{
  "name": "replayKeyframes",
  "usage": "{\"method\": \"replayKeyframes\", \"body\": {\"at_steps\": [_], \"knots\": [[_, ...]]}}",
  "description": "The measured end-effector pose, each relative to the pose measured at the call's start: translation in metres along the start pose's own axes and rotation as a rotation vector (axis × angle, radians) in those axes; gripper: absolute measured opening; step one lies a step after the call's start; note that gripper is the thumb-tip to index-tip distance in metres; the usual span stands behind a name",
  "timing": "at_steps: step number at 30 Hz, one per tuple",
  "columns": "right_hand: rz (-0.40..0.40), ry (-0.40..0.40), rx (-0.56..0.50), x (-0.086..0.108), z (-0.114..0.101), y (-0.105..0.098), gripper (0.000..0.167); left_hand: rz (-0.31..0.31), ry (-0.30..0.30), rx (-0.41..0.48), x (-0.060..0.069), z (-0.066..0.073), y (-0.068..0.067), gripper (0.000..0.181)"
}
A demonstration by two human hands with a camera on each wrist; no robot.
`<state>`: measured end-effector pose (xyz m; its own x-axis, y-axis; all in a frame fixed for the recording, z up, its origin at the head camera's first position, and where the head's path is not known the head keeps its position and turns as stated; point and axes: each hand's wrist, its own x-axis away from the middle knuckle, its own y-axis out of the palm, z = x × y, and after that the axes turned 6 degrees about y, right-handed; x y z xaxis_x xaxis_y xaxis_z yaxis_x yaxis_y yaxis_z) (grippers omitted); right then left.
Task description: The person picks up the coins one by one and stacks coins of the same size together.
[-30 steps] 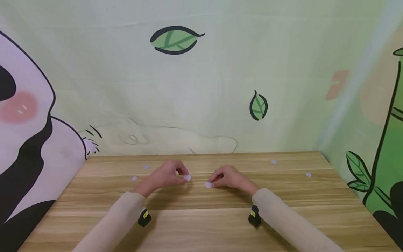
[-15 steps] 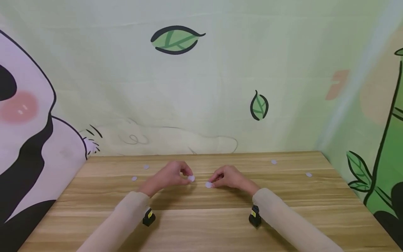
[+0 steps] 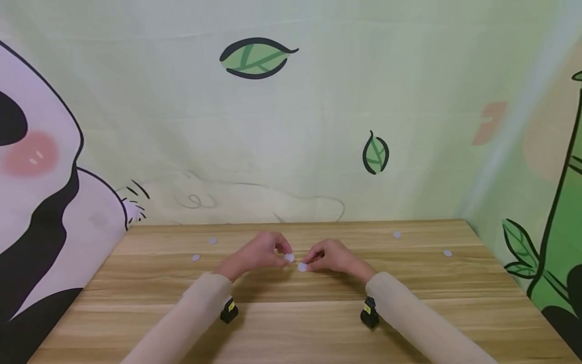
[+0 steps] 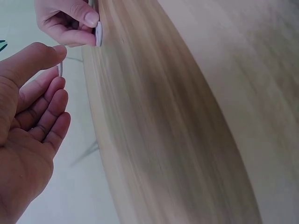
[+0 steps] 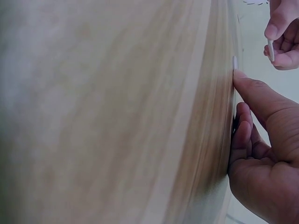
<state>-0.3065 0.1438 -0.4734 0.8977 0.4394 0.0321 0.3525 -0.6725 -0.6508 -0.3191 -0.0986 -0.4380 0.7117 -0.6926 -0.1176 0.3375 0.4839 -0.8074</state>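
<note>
Over the middle of the wooden table, my left hand [image 3: 263, 251] pinches a small thin white disc [image 3: 289, 258] between thumb and forefinger. Just to the right, another white disc [image 3: 302, 267] is pinched by my right hand [image 3: 334, 257], whose fingers are low by the tabletop. A narrow gap separates the two discs, the left one a little higher in the head view. Seen from the left wrist, the left hand's disc [image 4: 60, 69] is nearly edge-on, and the right hand's disc [image 4: 99, 34] lies beyond it. What the discs are made of cannot be told.
Two similar discs lie at the table's left, one nearer [image 3: 195, 258] and one farther [image 3: 213, 241]. Two more lie at the right, a far one [image 3: 397, 234] and an outer one [image 3: 447, 253]. A printed cloth backdrop [image 3: 291, 126] rises behind the wooden table [image 3: 295, 328].
My left hand has moved right with its disc, narrowing the gap to the other disc. The right hand holds almost still. The loose discs lie as before.
</note>
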Motion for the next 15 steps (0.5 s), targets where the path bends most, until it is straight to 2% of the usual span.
{"method": "replayKeyframes", "body": {"at_steps": [7,15], "knots": [[-0.007,-0.003,0.005,-0.002,0.002,0.0,0.009,-0.033,-0.009,0.023,-0.007,0.001,0.007,0.017],[0.013,-0.02,0.016,-0.002,0.002,0.002,0.01,-0.05,0.023,-0.021,-0.013,0.005,0.011,0.017]]}}
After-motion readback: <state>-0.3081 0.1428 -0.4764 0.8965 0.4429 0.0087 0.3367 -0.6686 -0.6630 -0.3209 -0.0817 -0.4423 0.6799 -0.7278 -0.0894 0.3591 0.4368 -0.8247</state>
